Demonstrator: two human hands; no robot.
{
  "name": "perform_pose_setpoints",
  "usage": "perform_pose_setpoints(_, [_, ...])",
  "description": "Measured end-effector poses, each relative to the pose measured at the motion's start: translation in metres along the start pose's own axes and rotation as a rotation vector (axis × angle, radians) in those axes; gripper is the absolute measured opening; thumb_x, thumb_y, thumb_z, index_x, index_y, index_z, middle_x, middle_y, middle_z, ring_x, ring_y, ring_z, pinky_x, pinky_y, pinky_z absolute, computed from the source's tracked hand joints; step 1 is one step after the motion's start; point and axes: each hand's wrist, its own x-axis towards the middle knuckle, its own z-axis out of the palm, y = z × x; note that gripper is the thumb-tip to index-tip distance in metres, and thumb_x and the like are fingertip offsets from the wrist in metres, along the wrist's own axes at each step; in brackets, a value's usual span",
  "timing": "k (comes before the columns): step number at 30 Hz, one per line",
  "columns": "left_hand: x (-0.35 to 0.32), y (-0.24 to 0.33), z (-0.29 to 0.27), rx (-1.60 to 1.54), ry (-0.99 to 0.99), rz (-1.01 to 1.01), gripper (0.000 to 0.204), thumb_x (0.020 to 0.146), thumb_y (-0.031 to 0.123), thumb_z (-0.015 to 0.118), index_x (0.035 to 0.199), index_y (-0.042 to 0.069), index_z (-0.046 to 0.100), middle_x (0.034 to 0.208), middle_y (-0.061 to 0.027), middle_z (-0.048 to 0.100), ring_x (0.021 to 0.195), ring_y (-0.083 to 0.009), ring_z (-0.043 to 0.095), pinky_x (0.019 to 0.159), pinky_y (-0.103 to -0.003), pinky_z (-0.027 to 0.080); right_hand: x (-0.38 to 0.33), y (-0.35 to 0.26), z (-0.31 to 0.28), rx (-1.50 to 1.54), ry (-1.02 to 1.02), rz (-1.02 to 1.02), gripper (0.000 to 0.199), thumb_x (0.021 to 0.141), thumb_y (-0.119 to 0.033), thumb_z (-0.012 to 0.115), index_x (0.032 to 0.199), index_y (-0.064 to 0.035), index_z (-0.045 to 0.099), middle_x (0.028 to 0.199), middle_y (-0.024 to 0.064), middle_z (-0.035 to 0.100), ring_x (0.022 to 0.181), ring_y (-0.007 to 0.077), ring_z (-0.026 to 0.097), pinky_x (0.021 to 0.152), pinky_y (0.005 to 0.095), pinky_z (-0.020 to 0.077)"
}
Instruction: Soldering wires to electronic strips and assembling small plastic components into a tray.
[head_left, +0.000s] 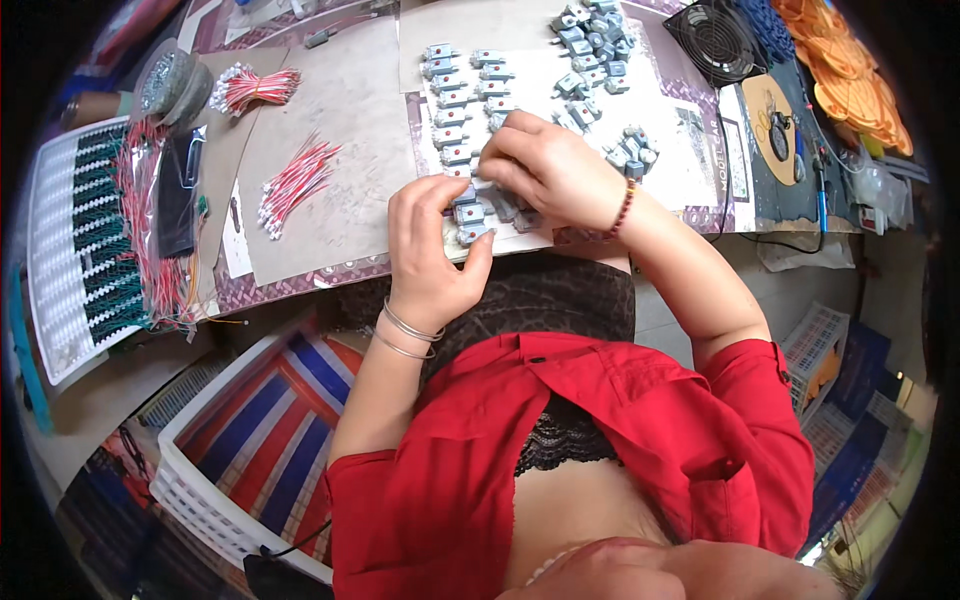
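Note:
Small grey motors (452,98), each with a red dot, stand in two columns on the paper-covered table (370,110). My left hand (430,235) curls round the near end of the left column, its thumb against the nearest motor (470,213) and its fingertips at the column's far side. Over the near part of the right column is my right hand (550,170), fingers bent down and closed together. Whatever its fingertips pinch is hidden behind the hand. More grey motors (508,208) show partly below its fingers.
Loose motors lie heaped (595,45) at the far right, with a smaller group (632,150) nearer. Red-and-white wire bundles (298,185) rest on the left, beside a white tray (60,240) of green wires. A black fan (712,42) and orange pieces (840,60) sit at right.

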Motion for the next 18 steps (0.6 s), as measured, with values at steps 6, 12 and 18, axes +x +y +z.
perform_pose_setpoints(6, [-0.004, -0.003, 0.0, 0.045, -0.018, 0.04, 0.053, 0.069, 0.0, 0.074, 0.118, 0.001, 0.054, 0.114, -0.0176, 0.058, 0.105, -0.0335, 0.057, 0.091, -0.04, 0.048, -0.015, -0.02, 0.001, -0.188, -0.148, -0.087, 0.03, 0.075, -0.009, 0.071, 0.104, -0.0047, 0.063, 0.091, 0.0141, 0.062, 0.093, 0.0332, 0.062, 0.078, 0.0402, 0.0516])
perform_pose_setpoints(12, [-0.002, -0.002, 0.001, 0.047, -0.013, 0.051, 0.053, 0.069, 0.001, 0.074, 0.118, 0.001, 0.054, 0.114, -0.0178, 0.058, 0.105, -0.0342, 0.056, 0.092, -0.041, 0.047, 0.0, -0.009, -0.01, 0.214, -0.054, 0.263, 0.022, 0.088, -0.015, 0.07, 0.106, -0.0025, 0.066, 0.079, 0.0134, 0.067, 0.07, 0.0225, 0.067, 0.066, 0.0341, 0.0534])
perform_pose_setpoints(18, [0.015, 0.011, 0.003, 0.165, -0.095, 0.114, 0.047, 0.073, 0.016, 0.076, 0.117, 0.007, 0.061, 0.121, -0.0136, 0.058, 0.116, -0.0344, 0.051, 0.103, -0.048, 0.037, 0.083, 0.064, -0.043, -0.538, 0.229, -0.019, 0.026, 0.089, -0.027, 0.069, 0.104, -0.0058, 0.07, 0.089, 0.0156, 0.065, 0.087, 0.0342, 0.064, 0.079, 0.0398, 0.0529])
